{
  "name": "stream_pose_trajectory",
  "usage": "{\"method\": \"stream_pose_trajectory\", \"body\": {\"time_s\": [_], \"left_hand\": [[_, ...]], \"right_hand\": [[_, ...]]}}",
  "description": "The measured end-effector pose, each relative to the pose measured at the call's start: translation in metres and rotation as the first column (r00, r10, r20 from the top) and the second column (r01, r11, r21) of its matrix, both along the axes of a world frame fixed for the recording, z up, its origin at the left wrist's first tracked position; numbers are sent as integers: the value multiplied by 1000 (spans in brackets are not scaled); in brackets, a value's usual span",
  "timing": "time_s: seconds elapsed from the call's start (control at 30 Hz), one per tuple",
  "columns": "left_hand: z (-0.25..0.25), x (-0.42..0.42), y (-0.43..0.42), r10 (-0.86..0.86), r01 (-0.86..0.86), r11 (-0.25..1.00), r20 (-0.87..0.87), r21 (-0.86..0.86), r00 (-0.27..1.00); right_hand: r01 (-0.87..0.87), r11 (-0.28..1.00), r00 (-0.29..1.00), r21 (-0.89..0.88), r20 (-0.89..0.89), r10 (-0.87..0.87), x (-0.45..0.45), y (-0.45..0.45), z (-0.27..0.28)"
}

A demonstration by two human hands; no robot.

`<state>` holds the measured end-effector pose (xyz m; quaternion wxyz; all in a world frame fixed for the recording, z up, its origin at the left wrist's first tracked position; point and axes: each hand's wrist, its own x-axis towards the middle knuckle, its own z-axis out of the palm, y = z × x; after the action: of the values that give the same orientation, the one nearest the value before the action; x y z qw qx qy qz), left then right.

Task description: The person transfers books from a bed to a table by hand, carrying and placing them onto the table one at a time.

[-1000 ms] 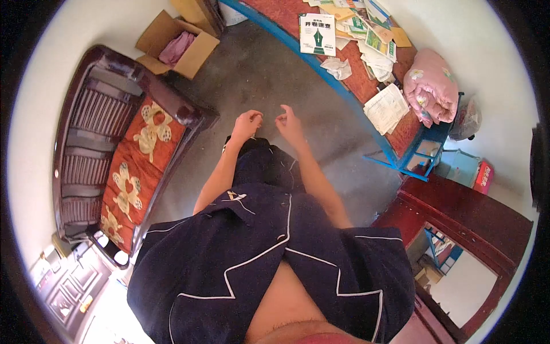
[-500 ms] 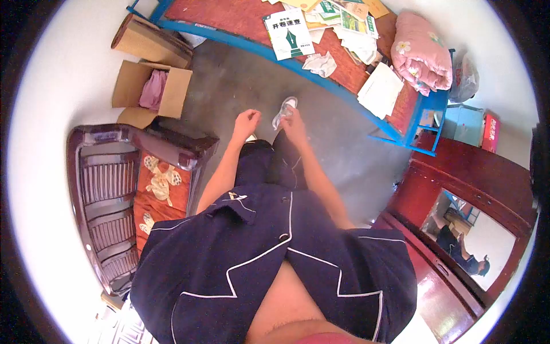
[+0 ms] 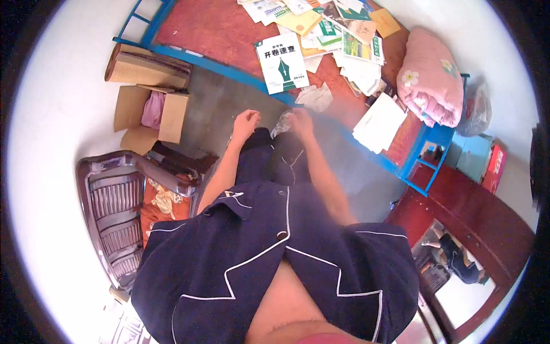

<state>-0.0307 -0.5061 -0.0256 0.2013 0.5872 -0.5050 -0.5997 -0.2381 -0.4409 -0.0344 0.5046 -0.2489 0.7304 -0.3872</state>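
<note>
My left hand [image 3: 246, 122] hangs in front of my left thigh, its fingers curled in with nothing visible in them. Beside my right leg, my right hand [image 3: 302, 124] is smeared by motion, so its fingers do not show clearly. Just left of it in view is a pale, partly clear shoe [image 3: 280, 124] at the end of my dark trouser leg [image 3: 290, 153]; I cannot tell whether the hand touches it. Beyond both hands is a blue-framed bed [image 3: 229, 26] with a red surface. A white and green book [image 3: 281, 64] and crumpled paper [image 3: 314, 97] lie near its edge.
More books and papers [image 3: 361, 46] and a rolled pink quilt [image 3: 431, 77] lie on the bed. At left are an open cardboard box [image 3: 173, 117], a rolled mat [image 3: 143, 66] and a dark wooden armchair [image 3: 117, 192]. A red cabinet [image 3: 458, 200] with a mirror [image 3: 458, 269] stands at right.
The bed and its books appear lower and closer to my hands as the view shifts forward. My right hand has moved slightly right in view; the pale shoe sits lower.
</note>
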Motion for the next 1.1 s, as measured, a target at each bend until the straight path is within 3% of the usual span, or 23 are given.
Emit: {"method": "stream_pose_trajectory", "body": {"time_s": [0.1,0.23,0.3,0.33,0.4,0.47,0.57,0.63,0.67,0.7,0.8,0.83,0.87,0.9,1.0,1.1], "left_hand": [[-7,-10,-16,18,-18,1000,9,14,1000],[-15,-30,-46,28,-32,997,69,64,997],[-38,-35,-61,50,-57,996,93,72,994],[-54,-40,-70,77,-85,994,115,71,990],[-89,-48,-87,89,-94,995,143,23,986],[-120,-54,-99,103,-100,995,178,-25,979],[-153,-64,-120,134,-160,974,162,158,978],[-165,-70,-127,119,-148,973,158,180,980],[-170,-73,-131,110,-139,972,155,191,982],[-146,-81,-138,142,-181,926,140,331,980],[-170,-86,-139,163,-222,898,180,381,970],[-209,-82,-138,153,-215,898,185,383,971],[-261,-70,-128,42,-95,930,153,355,987],[-290,-63,-123,-72,29,946,123,323,990],[-211,-86,-139,2,-16,929,38,369,999],[-213,-88,-150,-28,-7,918,82,397,996]], "right_hand": [[45,997,981,-56,189,-33,-9,-30,-16],[44,998,982,-33,185,-37,-17,-60,-26],[-100,994,992,49,-68,103,-20,-78,-42],[-97,994,992,52,-74,100,-22,-85,-60],[-153,979,900,-132,-428,83,-22,-90,-94],[-102,993,932,-62,-356,74,-27,-104,-95],[-172,981,856,88,-480,193,-40,-124,-108],[-103,995,787,-13,-613,73,-49,-126,-145],[-98,995,788,-4,-611,75,-56,-126,-158],[-107,994,780,-12,-621,76,-66,-126,-168],[-125,989,763,-74,-645,48,-91,-134,-193],[-198,980,797,35,-575,182,-100,-147,-177],[-281,950,815,138,-488,312,-106,-154,-166],[-290,951,791,106,-532,300,-107,-153,-172],[-304,948,764,91,-572,300,-113,-155,-193],[-281,957,821,73,-499,278,-120,-161,-197]]}}
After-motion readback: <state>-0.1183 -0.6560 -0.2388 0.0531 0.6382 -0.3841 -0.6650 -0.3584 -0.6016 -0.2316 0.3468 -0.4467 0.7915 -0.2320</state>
